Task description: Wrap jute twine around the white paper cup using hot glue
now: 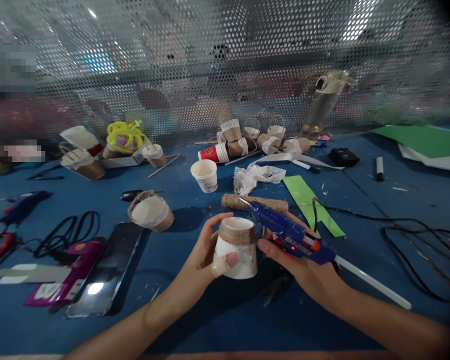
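My left hand [213,255] is wrapped round a white paper cup [242,260], its base turned up and a band of brown twine wound round the upper part. A bandage or piece of tape covers part of the left thumb. In my right hand [288,255] is a blue hot glue gun [292,232], a white glue stick poking from its back and a small red light lit on its side. The nozzle points up and left, above the cup. Just behind lies a roll of brown twine [230,201], partly hidden by the glue gun.
Behind are a white paper cup [204,176], white lace [257,177], a green paper strip [303,200] and several twine-covered cups. At left lie a phone [108,272], a small twine basket [151,212] and a purple tool [69,272]. Black cable [360,212] crosses the right side.
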`<state>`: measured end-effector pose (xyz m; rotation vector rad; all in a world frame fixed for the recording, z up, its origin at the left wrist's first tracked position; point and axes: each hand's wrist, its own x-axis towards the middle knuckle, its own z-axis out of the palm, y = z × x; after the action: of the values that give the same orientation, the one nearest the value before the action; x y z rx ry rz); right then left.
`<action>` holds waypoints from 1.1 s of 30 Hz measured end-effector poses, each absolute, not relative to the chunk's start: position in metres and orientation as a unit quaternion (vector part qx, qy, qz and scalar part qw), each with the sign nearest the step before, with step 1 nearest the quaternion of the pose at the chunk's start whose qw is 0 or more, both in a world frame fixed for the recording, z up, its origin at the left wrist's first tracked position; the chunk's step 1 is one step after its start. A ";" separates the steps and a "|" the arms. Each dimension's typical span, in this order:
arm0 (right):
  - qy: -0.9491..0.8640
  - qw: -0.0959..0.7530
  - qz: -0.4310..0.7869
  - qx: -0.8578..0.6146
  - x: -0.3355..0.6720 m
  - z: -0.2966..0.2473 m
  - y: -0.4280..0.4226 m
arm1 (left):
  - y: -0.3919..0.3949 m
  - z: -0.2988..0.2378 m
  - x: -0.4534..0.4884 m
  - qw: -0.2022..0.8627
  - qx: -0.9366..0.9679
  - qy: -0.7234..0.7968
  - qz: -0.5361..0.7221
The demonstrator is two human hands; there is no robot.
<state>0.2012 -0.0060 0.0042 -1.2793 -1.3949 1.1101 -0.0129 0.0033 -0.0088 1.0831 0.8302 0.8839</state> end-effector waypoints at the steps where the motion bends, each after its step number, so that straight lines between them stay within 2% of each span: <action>1: -0.560 0.458 0.451 -0.523 0.201 0.005 -0.006 | 0.003 -0.009 -0.013 0.687 0.485 0.372 0.393; 17: -0.531 0.459 0.427 -0.570 0.199 0.000 -0.007 | 0.001 -0.011 -0.013 0.681 0.490 0.371 0.398; 21: -0.537 0.452 0.455 -0.548 0.199 0.000 -0.006 | 0.001 -0.009 -0.012 0.680 0.493 0.372 0.396; 28: -0.485 0.505 0.457 -0.548 0.191 0.002 -0.005 | 0.004 -0.005 -0.010 0.657 0.534 0.373 0.380; 33: -0.506 0.512 0.468 -0.512 0.193 0.001 -0.004 | 0.003 -0.003 -0.010 0.675 0.496 0.388 0.384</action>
<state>0.1930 -0.0045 0.0010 -1.2325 -1.2184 1.1256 -0.0101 0.0029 -0.0026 1.1146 0.8720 0.8647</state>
